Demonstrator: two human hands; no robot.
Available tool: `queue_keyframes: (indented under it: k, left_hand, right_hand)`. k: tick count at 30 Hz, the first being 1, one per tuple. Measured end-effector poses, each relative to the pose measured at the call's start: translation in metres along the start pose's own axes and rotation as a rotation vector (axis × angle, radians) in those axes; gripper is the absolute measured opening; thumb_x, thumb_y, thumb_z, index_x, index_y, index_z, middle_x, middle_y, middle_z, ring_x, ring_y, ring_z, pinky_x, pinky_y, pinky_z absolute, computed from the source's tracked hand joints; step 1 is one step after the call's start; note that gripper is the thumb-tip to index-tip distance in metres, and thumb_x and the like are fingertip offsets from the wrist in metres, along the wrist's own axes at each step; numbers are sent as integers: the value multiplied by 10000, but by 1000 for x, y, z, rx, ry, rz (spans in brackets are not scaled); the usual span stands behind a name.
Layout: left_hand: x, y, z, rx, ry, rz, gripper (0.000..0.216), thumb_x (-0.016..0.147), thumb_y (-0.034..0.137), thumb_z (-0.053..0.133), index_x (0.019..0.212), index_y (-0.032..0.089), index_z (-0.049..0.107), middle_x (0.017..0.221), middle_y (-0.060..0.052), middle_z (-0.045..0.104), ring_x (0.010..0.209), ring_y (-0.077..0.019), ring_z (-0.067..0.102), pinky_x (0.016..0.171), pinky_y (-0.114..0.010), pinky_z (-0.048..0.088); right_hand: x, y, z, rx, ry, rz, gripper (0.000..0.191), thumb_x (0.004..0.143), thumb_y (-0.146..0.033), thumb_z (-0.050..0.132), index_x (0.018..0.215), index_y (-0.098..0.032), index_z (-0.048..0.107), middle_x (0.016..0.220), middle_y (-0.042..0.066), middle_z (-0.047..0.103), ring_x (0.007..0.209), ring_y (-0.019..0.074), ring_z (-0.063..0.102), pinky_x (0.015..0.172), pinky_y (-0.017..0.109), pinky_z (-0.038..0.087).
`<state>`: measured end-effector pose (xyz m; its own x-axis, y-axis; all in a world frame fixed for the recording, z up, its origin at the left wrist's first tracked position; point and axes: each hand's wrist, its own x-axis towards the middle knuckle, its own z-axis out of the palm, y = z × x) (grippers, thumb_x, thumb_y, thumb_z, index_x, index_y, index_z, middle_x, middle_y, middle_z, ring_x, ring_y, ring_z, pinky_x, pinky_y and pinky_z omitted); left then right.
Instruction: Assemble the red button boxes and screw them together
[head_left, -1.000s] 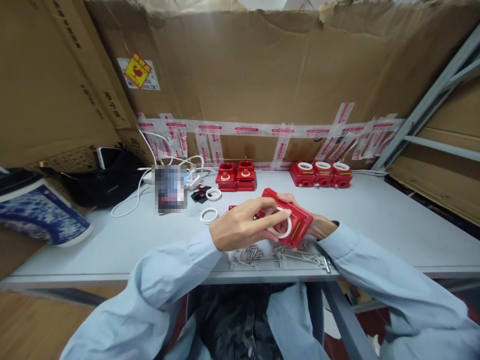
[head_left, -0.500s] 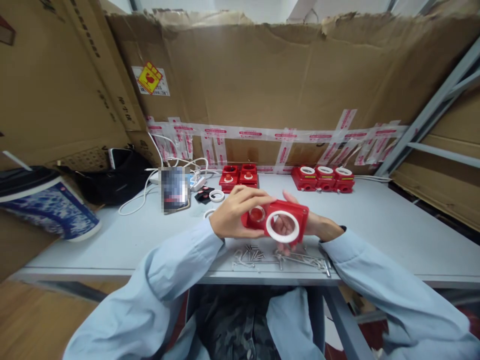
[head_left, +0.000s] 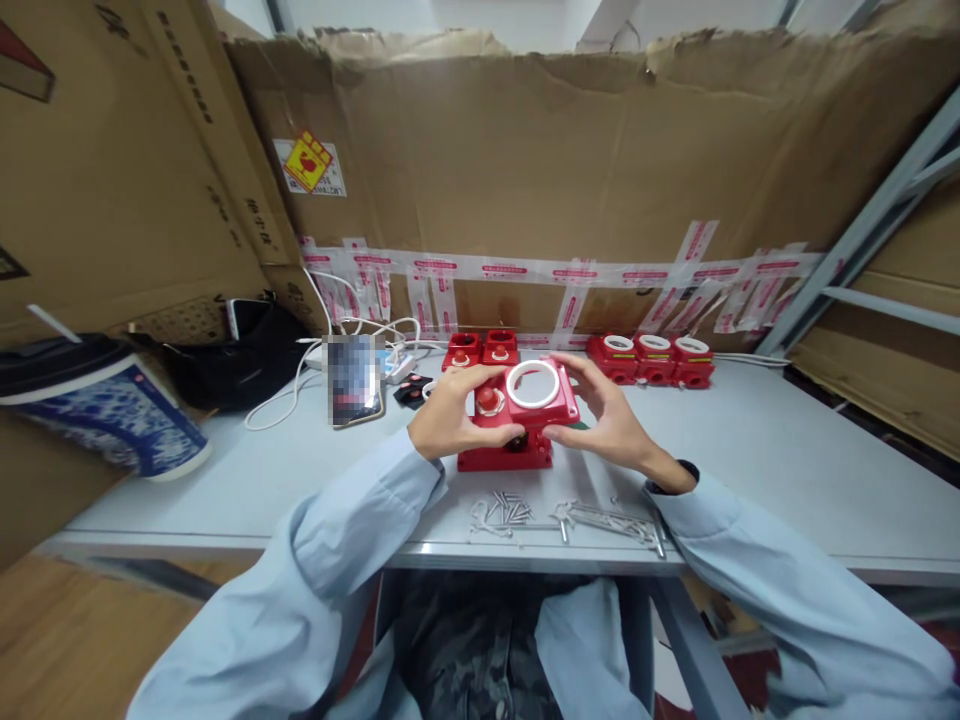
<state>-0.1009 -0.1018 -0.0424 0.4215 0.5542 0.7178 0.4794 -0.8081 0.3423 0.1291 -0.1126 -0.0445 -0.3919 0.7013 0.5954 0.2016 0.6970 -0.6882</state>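
Observation:
My left hand [head_left: 454, 415] grips the left side of a red housing cover [head_left: 544, 410], thumb in front and fingers behind. On the opposite side my right hand [head_left: 609, 415] holds the same cover by its edge. The cover carries a white ring [head_left: 511, 386] around a see-through window, with a red push button [head_left: 490, 400] to its left. Beneath it a red base box [head_left: 501, 460] rests on the table, partly hidden by the cover and my fingers. I cannot tell whether cover and base touch.
Loose screws [head_left: 512, 508] and hex keys [head_left: 611, 518] lie along the front edge. Red units [head_left: 502, 352] stand behind my hands; three red boxes with white rings [head_left: 654, 362] are at back right. A phone [head_left: 356, 385], white cables [head_left: 289, 395] and a large cup [head_left: 124, 415] are left.
Both hands have carried the cover slightly left and away from me, tilting it flatter over the base box. My right hand has shifted from behind the cover to its right edge.

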Motion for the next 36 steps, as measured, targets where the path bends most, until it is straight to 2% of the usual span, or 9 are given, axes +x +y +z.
queue_keyframes:
  k: [5, 8, 10, 11, 14, 17, 23, 30, 36]
  left_hand:
    - [3, 0, -5, -30, -88, 7, 633, 631, 428, 780, 1162, 134, 600, 1112, -122, 687, 993, -252, 652, 919, -407, 485]
    - [5, -7, -18, -66, -50, -40, 495, 782, 440, 659, 1188, 165, 589, 1180, -111, 655, 1051, -220, 626, 937, -374, 477]
    - [3, -20, -31, 18, -17, -145, 392, 866, 418, 550, 1168, 173, 600, 1140, -100, 665, 1023, -206, 624, 927, -370, 475]
    - [0, -29, -38, 87, -55, -182, 387, 862, 423, 546, 1146, 169, 611, 1137, -100, 664, 1027, -216, 618, 924, -373, 472]
    - [-14, -62, -55, 326, -322, -258, 328, 829, 411, 553, 1027, 175, 667, 1008, -86, 695, 943, -242, 632, 858, -369, 483]
    - [-26, -90, -64, 581, -427, -375, 334, 819, 408, 552, 1039, 190, 676, 1057, -97, 673, 997, -284, 610, 839, -378, 475]
    - [-23, -109, -60, 773, -544, -540, 403, 859, 442, 493, 1174, 218, 610, 1164, -103, 639, 1126, -307, 545, 861, -382, 440]
    - [-17, -112, -49, 807, -554, -624, 334, 865, 436, 473, 992, 196, 667, 1003, -118, 697, 1029, -325, 599, 861, -447, 413]
    - [-18, -112, -53, 746, -527, -603, 268, 819, 385, 539, 983, 210, 659, 994, -71, 713, 989, -284, 635, 833, -380, 435]
  right_hand:
    - [0, 1, -3, -183, 7, -33, 708, 576, -361, 844, 1197, -229, 531, 1162, 89, 629, 1066, 268, 596, 942, 459, 485]
    - [0, 4, -5, -197, 129, -14, 668, 586, -374, 833, 1161, -215, 532, 1131, 91, 637, 1023, 261, 616, 923, 452, 495]
    - [1, 7, -7, -227, 224, 10, 648, 600, -385, 819, 1149, -207, 524, 1123, 97, 637, 1014, 264, 620, 924, 461, 490]
    - [2, 9, -8, -250, 264, 26, 645, 600, -395, 815, 1141, -202, 521, 1115, 101, 639, 1010, 269, 621, 922, 468, 487]
    - [3, 11, -11, -295, 322, 61, 654, 591, -424, 809, 1129, -196, 514, 1101, 107, 643, 1008, 279, 622, 909, 477, 486]
    - [4, 12, -10, -319, 323, 71, 656, 590, -443, 802, 1127, -206, 509, 1112, 104, 639, 1013, 280, 619, 902, 476, 487]
    - [2, 13, -7, -385, 317, 61, 644, 595, -456, 790, 1123, -210, 516, 1097, 99, 634, 991, 272, 612, 893, 473, 484]
    - [2, 10, -6, -435, 290, 33, 638, 603, -454, 784, 1123, -196, 520, 1092, 106, 628, 986, 264, 601, 876, 448, 486]
    - [3, 9, -5, -424, 272, 11, 608, 612, -444, 781, 1108, -203, 525, 1080, 90, 634, 974, 254, 607, 876, 433, 486]
